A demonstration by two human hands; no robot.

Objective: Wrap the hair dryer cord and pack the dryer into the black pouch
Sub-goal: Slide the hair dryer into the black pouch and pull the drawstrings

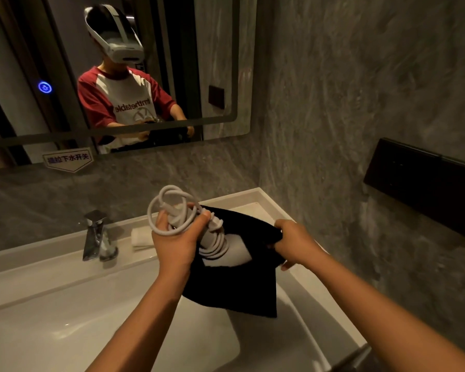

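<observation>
Left grip: the left hand (173,241) is closing around one white hair dryer (226,249) at its handle end, fingers curled tight over the handle and over part of the cord
Cord: one white cord (169,208) is looping above and behind the left hand in a few loose rings, and several tighter turns are wrapping the dryer's neck just right of the thumb
Dryer relative to grip: the dryer's body is pointing down and to the right from the left fist, its lower part sitting inside the mouth of the pouch
Right grip: the right hand (293,244) is pinching the upper right edge of one black pouch (234,288), fingers folded over the cloth and holding the opening apart
Pouch relative to grips: the pouch is hanging between the two hands and below them, its bottom edge drooping over the basin
Below the grips: one white sink (65,318) is lying under both forearms
Left of the grips: one chrome faucet (94,234) is standing on the sink's back ledge, and one folded white cloth (141,237) is lying just beside the left hand on the same ledge
Above the grips: one mirror (105,76) is showing the person in a headset
</observation>
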